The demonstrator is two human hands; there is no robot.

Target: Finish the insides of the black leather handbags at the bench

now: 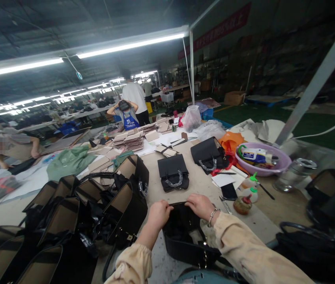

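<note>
An open black handbag [182, 246] stands on the table right in front of me, its dark lining showing. My left hand [160, 215] pinches the far rim at its left corner. At the right part of the same rim, my right hand [201, 206] has its fingers closed over the edge. Just beyond lies a closed black handbag [173, 169] with a plastic-wrapped handle. Another black handbag [208, 152] lies behind it to the right. To the left, several open black handbags [128, 209] with tan insides crowd together.
On the right are a purple basin [263, 163] with supplies, a glass jar [296, 175], green-capped bottles [253, 189], a round brown pot [242, 205] and scissors [225, 205]. Stacked tan pieces [128, 140] and green cloth [69, 163] lie farther back. Co-workers [133, 98] are beyond. A metal post [315, 83] slants at right.
</note>
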